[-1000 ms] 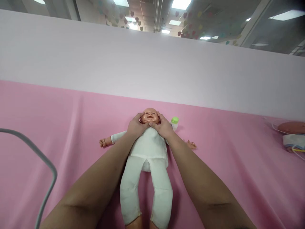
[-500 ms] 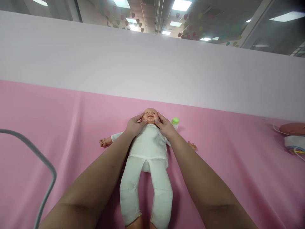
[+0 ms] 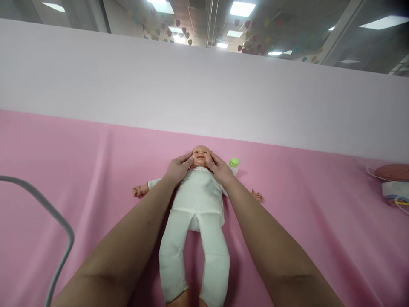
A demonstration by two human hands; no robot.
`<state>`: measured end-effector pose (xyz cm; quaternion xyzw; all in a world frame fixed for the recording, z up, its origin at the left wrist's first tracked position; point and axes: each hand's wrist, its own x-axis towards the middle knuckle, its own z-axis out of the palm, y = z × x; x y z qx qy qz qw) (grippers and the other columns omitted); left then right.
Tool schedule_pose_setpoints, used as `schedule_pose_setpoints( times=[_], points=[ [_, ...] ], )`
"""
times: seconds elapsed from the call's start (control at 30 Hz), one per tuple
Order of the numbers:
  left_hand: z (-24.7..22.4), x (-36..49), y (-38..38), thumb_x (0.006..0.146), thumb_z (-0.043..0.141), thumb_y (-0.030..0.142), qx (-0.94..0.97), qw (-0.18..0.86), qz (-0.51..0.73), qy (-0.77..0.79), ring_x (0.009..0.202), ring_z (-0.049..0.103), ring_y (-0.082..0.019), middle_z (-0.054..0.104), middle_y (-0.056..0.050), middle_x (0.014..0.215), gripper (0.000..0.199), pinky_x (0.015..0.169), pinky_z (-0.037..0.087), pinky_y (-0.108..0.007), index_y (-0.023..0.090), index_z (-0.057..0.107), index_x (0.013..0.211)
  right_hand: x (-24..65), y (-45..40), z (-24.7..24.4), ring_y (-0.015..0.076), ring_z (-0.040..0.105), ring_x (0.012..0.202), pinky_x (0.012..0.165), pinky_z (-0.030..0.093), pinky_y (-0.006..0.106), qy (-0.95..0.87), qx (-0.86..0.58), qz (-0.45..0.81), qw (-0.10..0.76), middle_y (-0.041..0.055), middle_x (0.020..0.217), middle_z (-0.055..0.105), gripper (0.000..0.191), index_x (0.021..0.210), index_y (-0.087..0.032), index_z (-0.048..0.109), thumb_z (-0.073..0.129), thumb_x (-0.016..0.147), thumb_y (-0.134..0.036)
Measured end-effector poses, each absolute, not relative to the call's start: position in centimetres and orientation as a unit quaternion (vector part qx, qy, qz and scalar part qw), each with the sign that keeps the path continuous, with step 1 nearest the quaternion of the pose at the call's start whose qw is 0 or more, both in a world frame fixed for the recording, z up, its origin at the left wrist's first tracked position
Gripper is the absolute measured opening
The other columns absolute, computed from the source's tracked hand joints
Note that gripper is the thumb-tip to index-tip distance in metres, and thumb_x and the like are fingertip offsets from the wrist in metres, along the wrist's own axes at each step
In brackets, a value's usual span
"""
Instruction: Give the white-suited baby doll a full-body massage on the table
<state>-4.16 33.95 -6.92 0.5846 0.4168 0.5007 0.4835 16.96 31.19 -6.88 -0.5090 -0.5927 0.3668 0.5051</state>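
A baby doll (image 3: 198, 192) in a white top and white trousers lies on its back, its arms spread out to both sides. My left hand (image 3: 179, 168) is at the left side of its head, with the thumb against the cheek. On the other side my right hand (image 3: 220, 167) holds the head in the same way, its thumb on the cheek and fingers beside the temple. The doll's feet run out of view at the bottom. Just right of my right hand stands a small bottle with a green cap (image 3: 234, 163), its lower part partly hidden.
Pink cloth (image 3: 287, 204) covers the surface, with a white panel (image 3: 204, 98) rising behind it. A grey tube or cable (image 3: 60, 217) curves in at the left. At the right edge lie a brown object (image 3: 393, 172) and a folded white cloth-like item (image 3: 394, 188).
My left thumb has moved outward along the doll's cheek, away from the mouth. My right hand stays at the head with only a slight shift.
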Motion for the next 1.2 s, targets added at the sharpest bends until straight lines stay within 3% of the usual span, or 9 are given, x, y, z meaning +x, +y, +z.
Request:
schedule_pose_setpoints(
  times=[0.13,0.37,0.63,0.77,0.93,1.1,1.2],
  points=[
    [-6.1,-3.8,33.1,0.085,0.074,0.058,0.604,0.433,0.485,0.46,0.122,0.068,-0.029,0.072,-0.011,0.134,0.064,0.11,0.049,-0.043,0.021,0.069,0.138,16.5,31.0,-7.0,0.0294,0.057,0.138,0.116,0.046,0.045,-0.584,-0.541,0.322,0.513,0.0077,0.154,0.056,0.099,0.154,-0.029,0.046,0.086,0.071,-0.063],
    [-6.0,-3.2,32.4,0.076,0.085,0.048,0.637,0.403,0.476,0.453,0.112,0.072,-0.028,0.076,-0.007,0.124,0.074,0.096,0.058,-0.038,0.025,0.062,0.143,16.1,30.9,-6.8,0.0295,0.059,0.135,0.115,0.046,0.044,-0.576,-0.541,0.326,0.519,0.0078,0.149,0.06,0.098,0.15,-0.028,0.048,0.09,0.067,-0.057],
    [-6.1,-3.7,32.9,0.083,0.079,0.048,0.615,0.42,0.489,0.455,0.12,0.068,-0.027,0.07,-0.009,0.137,0.065,0.105,0.053,-0.038,0.022,0.065,0.141,17.5,31.2,-6.9,0.0254,0.054,0.141,0.12,0.041,0.042,-0.593,-0.485,0.39,0.51,0.006,0.155,0.055,0.086,0.155,-0.028,0.046,0.079,0.082,-0.058],
    [-6.9,-4.0,33.8,0.089,0.071,0.051,0.593,0.45,0.498,0.445,0.116,0.069,-0.026,0.073,-0.009,0.132,0.059,0.103,0.054,-0.04,0.022,0.067,0.14,17.7,31.2,-6.8,0.0248,0.05,0.145,0.124,0.036,0.042,-0.596,-0.459,0.419,0.509,0.0026,0.158,0.053,0.079,0.154,-0.03,0.048,0.073,0.087,-0.063],
    [-7.8,-4.1,34.6,0.094,0.063,0.051,0.587,0.473,0.504,0.421,0.106,0.072,-0.024,0.077,-0.007,0.122,0.054,0.093,0.058,-0.038,0.024,0.067,0.141,17.4,32.1,-7.5,0.0245,0.062,0.133,0.115,0.048,0.042,-0.533,-0.44,0.484,0.537,0.0041,0.154,0.057,0.074,0.156,-0.029,0.045,0.064,0.093,-0.063],
    [-6.9,-4.0,33.9,0.096,0.061,0.054,0.604,0.447,0.491,0.441,0.112,0.071,-0.025,0.074,-0.007,0.13,0.053,0.097,0.057,-0.039,0.025,0.067,0.14,17.0,31.8,-7.3,0.0238,0.058,0.137,0.117,0.045,0.046,-0.565,-0.495,0.402,0.524,0.0018,0.151,0.06,0.066,0.151,-0.033,0.049,0.051,0.097,-0.07],
    [-6.2,-3.6,33.0,0.089,0.071,0.056,0.615,0.407,0.484,0.471,0.12,0.068,-0.027,0.073,-0.008,0.134,0.06,0.103,0.054,-0.04,0.026,0.067,0.14,16.4,31.0,-6.5,0.0271,0.054,0.141,0.12,0.04,0.046,-0.597,-0.545,0.32,0.494,0.0067,0.154,0.057,0.075,0.151,-0.029,0.049,0.06,0.091,-0.072]
  ],
)
